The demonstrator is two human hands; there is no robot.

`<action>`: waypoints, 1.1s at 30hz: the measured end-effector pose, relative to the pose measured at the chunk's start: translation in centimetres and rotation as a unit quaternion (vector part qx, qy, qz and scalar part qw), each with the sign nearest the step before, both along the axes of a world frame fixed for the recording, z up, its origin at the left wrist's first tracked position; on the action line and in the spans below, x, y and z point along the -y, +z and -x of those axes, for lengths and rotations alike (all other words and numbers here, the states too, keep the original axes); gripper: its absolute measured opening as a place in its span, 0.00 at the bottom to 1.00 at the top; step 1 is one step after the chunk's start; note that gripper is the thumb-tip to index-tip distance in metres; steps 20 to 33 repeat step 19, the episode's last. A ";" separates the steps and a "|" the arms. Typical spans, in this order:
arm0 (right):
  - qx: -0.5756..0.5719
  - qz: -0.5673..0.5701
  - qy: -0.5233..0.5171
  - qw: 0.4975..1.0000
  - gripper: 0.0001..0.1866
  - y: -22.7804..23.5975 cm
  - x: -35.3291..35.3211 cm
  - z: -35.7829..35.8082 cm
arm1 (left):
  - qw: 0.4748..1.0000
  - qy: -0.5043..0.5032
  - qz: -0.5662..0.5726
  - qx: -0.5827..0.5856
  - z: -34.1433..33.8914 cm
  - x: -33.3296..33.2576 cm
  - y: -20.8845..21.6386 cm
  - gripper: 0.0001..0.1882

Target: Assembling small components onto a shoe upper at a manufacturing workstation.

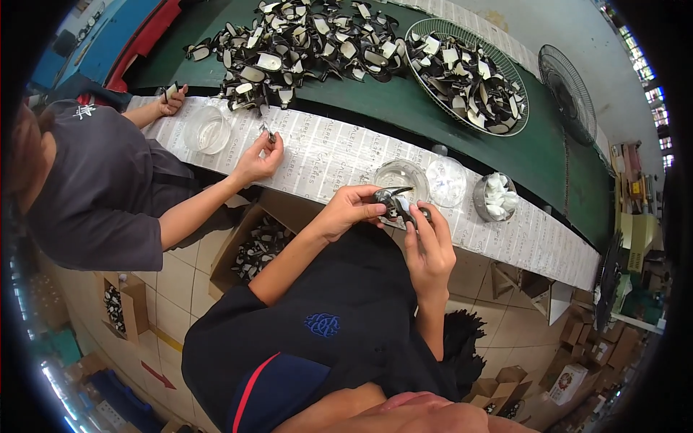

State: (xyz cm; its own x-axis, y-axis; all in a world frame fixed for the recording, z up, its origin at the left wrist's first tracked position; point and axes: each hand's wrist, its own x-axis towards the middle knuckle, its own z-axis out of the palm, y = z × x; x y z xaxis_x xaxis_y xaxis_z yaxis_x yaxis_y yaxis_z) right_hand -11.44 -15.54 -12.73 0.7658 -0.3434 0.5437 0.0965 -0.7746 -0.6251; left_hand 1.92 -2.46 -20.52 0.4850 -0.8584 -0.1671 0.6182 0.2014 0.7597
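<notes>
Just over the near edge of the paper-covered strip, my left hand and my right hand meet around a glossy black shoe heel with a pale face. Fingers of my left hand are closed on its left side. Thumb and fingers of my right hand pinch the other side, where something white shows; I cannot make out whether that is part of the heel or a wipe. Right behind the heel stands a clear round bowl. Beside it are a clear round disc and a metal tin with crumpled white wipes.
Many similar heels lie heaped on the green belt; more fill a wire basket. At left, a co-worker holds small pieces near another clear bowl. Below stands a carton of heels. A fan stands far right.
</notes>
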 end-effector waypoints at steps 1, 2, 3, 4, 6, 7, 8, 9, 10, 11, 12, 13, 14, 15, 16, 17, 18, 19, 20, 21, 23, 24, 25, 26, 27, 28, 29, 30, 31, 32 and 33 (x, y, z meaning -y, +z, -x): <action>0.005 0.004 0.003 1.000 0.16 0.0 0.0 0.0 | 1.000 -0.001 0.000 0.000 0.0 0.0 0.1 0.17; 0.004 0.003 0.002 1.000 0.16 -0.1 0.0 -0.1 | 1.000 0.001 -0.001 0.004 0.0 0.1 0.1 0.17; -0.001 0.003 0.005 1.000 0.16 -0.1 0.1 -0.1 | 1.000 0.003 -0.002 0.009 0.0 0.1 0.2 0.17; -0.006 0.002 0.008 1.000 0.16 -0.1 0.1 -0.1 | 1.000 0.002 -0.002 0.009 0.0 0.1 0.3 0.17; -0.017 -0.009 0.006 1.000 0.16 0.1 0.1 -0.1 | 1.000 0.001 -0.015 0.007 0.0 0.2 0.5 0.17; -0.028 -0.019 0.005 0.999 0.15 0.2 0.0 -0.1 | 1.000 0.000 -0.016 0.007 0.0 0.2 0.4 0.17; -0.029 -0.020 0.004 0.999 0.15 0.1 0.1 -0.1 | 1.000 0.004 -0.017 0.016 0.0 0.2 0.3 0.17; -0.019 -0.002 0.001 1.000 0.16 -0.1 0.2 -0.3 | 0.999 0.008 -0.019 0.025 0.0 0.2 0.2 0.17; -0.009 0.017 -0.002 1.000 0.16 -0.3 0.3 -0.3 | 0.999 0.006 -0.020 0.025 0.0 0.3 0.2 0.17; -0.010 0.016 -0.004 1.000 0.16 -0.3 0.3 -0.4 | 0.999 0.009 -0.021 0.025 0.0 0.3 0.2 0.18; -0.017 0.025 -0.012 0.999 0.17 -0.2 0.2 -0.4 | 0.999 0.012 -0.022 0.025 0.1 0.4 0.2 0.18; -0.023 0.034 -0.020 0.999 0.17 -0.2 0.2 -0.4 | 0.999 0.010 -0.023 0.025 0.1 0.4 0.2 0.18; -0.024 0.033 -0.022 0.999 0.17 -0.3 0.2 -0.4 | 0.999 0.011 -0.028 0.032 0.1 0.4 0.2 0.18; -0.027 0.044 -0.031 0.998 0.17 -0.3 0.3 -0.3 | 0.999 0.012 -0.033 0.039 0.1 0.4 0.2 0.18; -0.030 0.054 -0.040 0.997 0.17 -0.4 0.3 -0.3 | 0.999 0.011 -0.033 0.038 0.1 0.4 0.2 0.18; -0.030 0.054 -0.040 0.997 0.17 -0.5 0.3 -0.3 | 0.999 0.013 -0.033 0.039 0.1 0.4 0.2 0.18; -0.028 0.054 -0.051 0.997 0.17 -0.5 0.4 -0.3 | 0.999 0.016 -0.033 0.039 0.1 0.4 0.2 0.18; -0.027 0.053 -0.062 0.996 0.17 -0.6 0.4 -0.3 | 0.998 0.015 -0.034 0.046 0.1 0.4 0.2 0.18; -0.027 0.053 -0.062 0.996 0.17 -0.6 0.4 -0.3 | 0.998 0.015 -0.034 0.046 0.1 0.4 0.2 0.18; -0.027 0.053 -0.062 0.996 0.17 -0.6 0.4 -0.3 | 0.998 0.015 -0.034 0.046 0.1 0.4 0.2 0.18; -0.027 0.053 -0.062 0.996 0.17 -0.6 0.4 -0.3 | 0.998 0.015 -0.034 0.046 0.1 0.4 0.2 0.18; -0.027 0.053 -0.062 0.996 0.17 -0.6 0.4 -0.3 | 0.998 0.015 -0.034 0.046 0.1 0.4 0.2 0.18; -0.027 0.053 -0.062 0.996 0.17 -0.6 0.4 -0.3 | 0.998 0.015 -0.034 0.046 0.1 0.4 0.2 0.18; -0.027 0.053 -0.062 0.996 0.17 -0.6 0.4 -0.3 | 0.998 0.015 -0.034 0.046 0.1 0.4 0.2 0.18; -0.027 0.053 -0.062 0.996 0.17 -0.6 0.4 -0.3 | 0.998 0.015 -0.034 0.046 0.1 0.4 0.2 0.18; -0.027 0.053 -0.062 0.996 0.17 -0.6 0.4 -0.3 | 0.998 0.015 -0.034 0.046 0.1 0.4 0.2 0.18; -0.027 0.053 -0.062 0.996 0.17 -0.6 0.4 -0.3 | 0.998 0.015 -0.034 0.046 0.1 0.4 0.2 0.18; -0.027 0.053 -0.062 0.996 0.17 -0.6 0.4 -0.3 | 0.998 0.015 -0.034 0.046 0.1 0.4 0.2 0.18; -0.027 0.053 -0.062 0.996 0.17 -0.6 0.4 -0.3 | 0.998 0.015 -0.034 0.046 0.1 0.4 0.2 0.18; -0.027 0.053 -0.062 0.996 0.17 -0.6 0.4 -0.3 | 0.998 0.015 -0.034 0.046 0.1 0.4 0.2 0.18; -0.027 0.053 -0.062 0.996 0.17 -0.6 0.4 -0.3 | 0.998 0.015 -0.034 0.046 0.1 0.4 0.2 0.18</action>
